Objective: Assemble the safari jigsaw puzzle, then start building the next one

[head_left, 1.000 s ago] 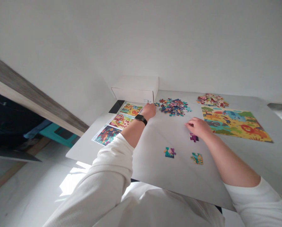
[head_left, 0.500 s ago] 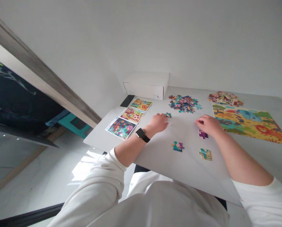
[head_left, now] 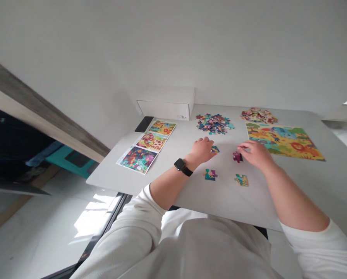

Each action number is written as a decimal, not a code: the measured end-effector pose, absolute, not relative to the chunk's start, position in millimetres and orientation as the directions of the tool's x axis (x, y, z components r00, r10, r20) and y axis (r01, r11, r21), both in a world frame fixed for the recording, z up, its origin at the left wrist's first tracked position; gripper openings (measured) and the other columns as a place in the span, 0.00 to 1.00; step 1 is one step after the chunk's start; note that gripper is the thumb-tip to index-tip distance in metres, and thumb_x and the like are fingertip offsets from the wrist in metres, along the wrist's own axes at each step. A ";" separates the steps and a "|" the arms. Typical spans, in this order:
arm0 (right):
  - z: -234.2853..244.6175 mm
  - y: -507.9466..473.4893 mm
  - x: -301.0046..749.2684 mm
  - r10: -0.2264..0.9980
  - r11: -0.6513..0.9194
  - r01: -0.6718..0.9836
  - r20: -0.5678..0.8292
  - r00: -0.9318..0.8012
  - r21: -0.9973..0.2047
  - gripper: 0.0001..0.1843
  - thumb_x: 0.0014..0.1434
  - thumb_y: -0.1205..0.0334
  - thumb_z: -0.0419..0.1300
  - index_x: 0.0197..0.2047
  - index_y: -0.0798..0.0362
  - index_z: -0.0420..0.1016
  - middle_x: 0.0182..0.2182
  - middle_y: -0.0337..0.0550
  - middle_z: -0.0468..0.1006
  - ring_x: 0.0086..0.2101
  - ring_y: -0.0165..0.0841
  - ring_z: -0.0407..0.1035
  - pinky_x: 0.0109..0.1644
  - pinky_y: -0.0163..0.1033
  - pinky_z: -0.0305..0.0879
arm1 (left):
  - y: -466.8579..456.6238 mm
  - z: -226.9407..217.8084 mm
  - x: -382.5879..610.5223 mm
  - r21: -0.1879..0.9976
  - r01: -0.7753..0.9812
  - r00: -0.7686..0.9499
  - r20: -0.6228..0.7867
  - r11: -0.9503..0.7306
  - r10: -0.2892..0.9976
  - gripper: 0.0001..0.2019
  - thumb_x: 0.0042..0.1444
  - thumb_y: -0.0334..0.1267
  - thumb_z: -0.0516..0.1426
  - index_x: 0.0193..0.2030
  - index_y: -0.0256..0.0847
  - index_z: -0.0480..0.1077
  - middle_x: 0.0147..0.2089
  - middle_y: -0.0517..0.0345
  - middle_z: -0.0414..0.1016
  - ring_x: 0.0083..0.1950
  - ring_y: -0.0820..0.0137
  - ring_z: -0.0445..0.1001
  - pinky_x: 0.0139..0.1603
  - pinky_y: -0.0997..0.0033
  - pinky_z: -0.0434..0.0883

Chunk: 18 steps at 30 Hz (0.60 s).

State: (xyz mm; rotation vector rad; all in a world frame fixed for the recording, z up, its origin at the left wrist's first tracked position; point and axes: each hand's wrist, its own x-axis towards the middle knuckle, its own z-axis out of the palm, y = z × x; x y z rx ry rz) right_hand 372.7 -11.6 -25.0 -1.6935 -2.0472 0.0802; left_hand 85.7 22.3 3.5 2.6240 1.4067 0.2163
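My left hand [head_left: 203, 149], wearing a black watch [head_left: 179, 164], has its fingertips closed on a blue-and-orange puzzle piece [head_left: 215, 149], partly hidden behind them. To the right, my right hand [head_left: 256, 153] pinches the upper right side of a purple puzzle piece [head_left: 236, 157], which looks slightly tilted above the table. Nearer to me lie a teal-and-purple piece [head_left: 210, 174] and a teal piece with yellow marks [head_left: 241, 179], apart from each other and from both hands.
Behind the hands lies a heap of dark-toned pieces [head_left: 215, 124], with a reddish heap [head_left: 259, 115] farther right. An assembled animal puzzle [head_left: 286, 141] lies at right. Picture cards [head_left: 138, 159], a black phone [head_left: 144, 124] and a white box [head_left: 164, 106] occupy the left of the table.
My left hand has moved right and nearer to me with its blue-and-orange piece. My right hand has come down onto the purple piece. The camera view has turned slightly right.
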 end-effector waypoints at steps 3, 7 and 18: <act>-25.1 -17.0 372.1 0.938 0.219 0.906 0.333 -0.094 -0.361 0.15 0.70 0.54 0.60 0.43 0.47 0.89 0.45 0.50 0.88 0.47 0.46 0.80 0.54 0.48 0.74 | 28.6 -7.5 83.2 0.246 0.813 0.539 0.025 -0.528 0.842 0.22 0.68 0.53 0.64 0.62 0.44 0.78 0.64 0.42 0.75 0.65 0.48 0.74 0.64 0.51 0.73; -25.8 -16.7 365.6 0.936 0.216 0.897 0.343 -0.078 -0.386 0.14 0.70 0.56 0.60 0.42 0.48 0.88 0.45 0.50 0.88 0.46 0.45 0.80 0.54 0.47 0.73 | 35.9 -18.5 80.1 0.326 0.788 0.534 0.058 -0.521 0.844 0.21 0.63 0.50 0.68 0.59 0.44 0.78 0.62 0.44 0.76 0.64 0.49 0.75 0.66 0.53 0.72; -24.0 -19.7 343.6 0.941 0.255 0.804 0.331 -0.078 -0.537 0.13 0.68 0.57 0.60 0.45 0.47 0.88 0.45 0.49 0.88 0.48 0.44 0.80 0.58 0.49 0.74 | 34.5 -27.7 78.9 0.720 0.562 0.475 0.122 -0.407 0.871 0.18 0.60 0.34 0.69 0.55 0.48 0.73 0.45 0.58 0.84 0.43 0.66 0.82 0.46 0.68 0.75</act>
